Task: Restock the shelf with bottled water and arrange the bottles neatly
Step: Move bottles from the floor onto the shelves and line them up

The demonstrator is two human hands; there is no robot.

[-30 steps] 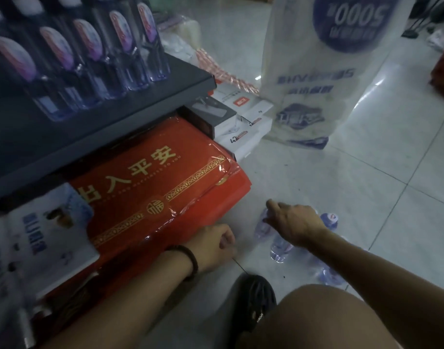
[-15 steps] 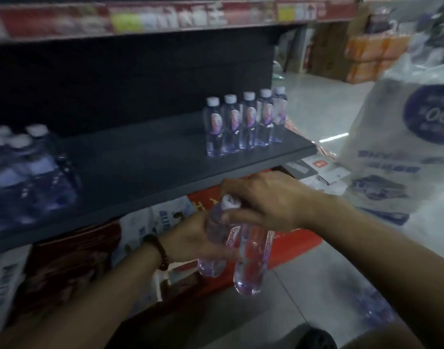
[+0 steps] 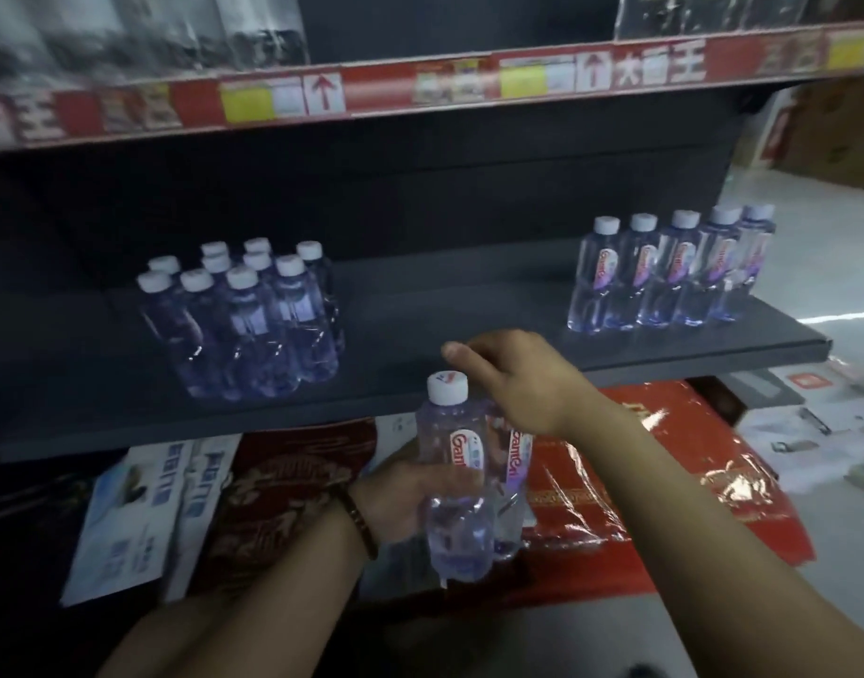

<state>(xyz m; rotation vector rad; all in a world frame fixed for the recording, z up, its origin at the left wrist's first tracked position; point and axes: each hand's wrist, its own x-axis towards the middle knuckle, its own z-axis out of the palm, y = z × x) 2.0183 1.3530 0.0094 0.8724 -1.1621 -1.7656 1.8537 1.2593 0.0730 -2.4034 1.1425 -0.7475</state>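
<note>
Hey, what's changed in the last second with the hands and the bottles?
Both hands came up from the floor, each with a bottle: the left hand grips the front bottle, the right hand holds the rear bottle by its top, now level with the shelf edge. The bottle row on the shelf stayed put.

The rear bottle (image 3: 517, 457) shows only its label and part of its base beside the front bottle (image 3: 453, 486). Its cap and neck are covered by the gripping right hand (image 3: 523, 384), and the fingers of the left hand (image 3: 400, 496) wrap out of sight behind the front bottle. Goods on the upper shelf (image 3: 141, 36) are motion-blurred and cut by the top edge, the price strip (image 3: 469, 83) is largely illegible, and the back bottles of the wrapped pack (image 3: 244, 330) show only their caps.
</note>
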